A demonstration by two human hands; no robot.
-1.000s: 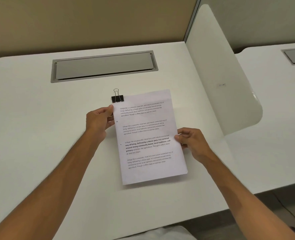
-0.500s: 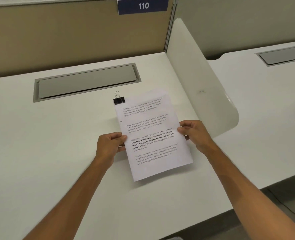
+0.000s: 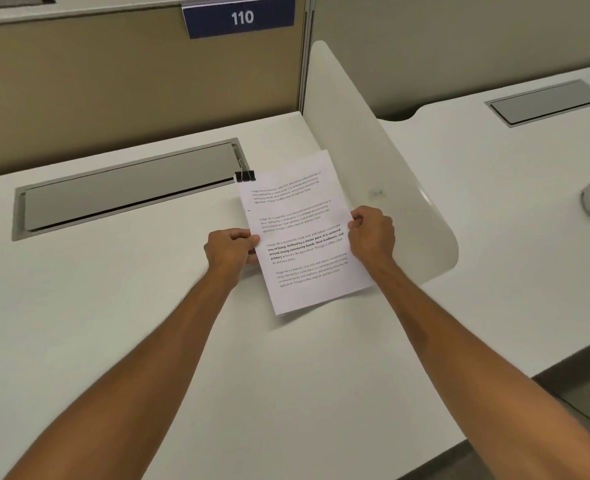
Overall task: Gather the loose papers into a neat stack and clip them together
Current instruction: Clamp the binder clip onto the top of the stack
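With the clip (image 3: 244, 176) already fastened on the top left corner, the papers (image 3: 304, 233) form one stack held just above the table (image 3: 113, 323); left hand (image 3: 229, 251) and right hand (image 3: 373, 237) fingers pinch its side edges; only setting down appears left

White "110" on a blue sign (image 3: 238, 17) atop the partition (image 3: 113, 81). On the papers (image 3: 304, 233), four printed paragraphs, the third clearest: "Village life is a peaceful, close-knit, and nature-connected way of living. Defined by a slower pace, it is centered around strong community bonds, local traditions…"
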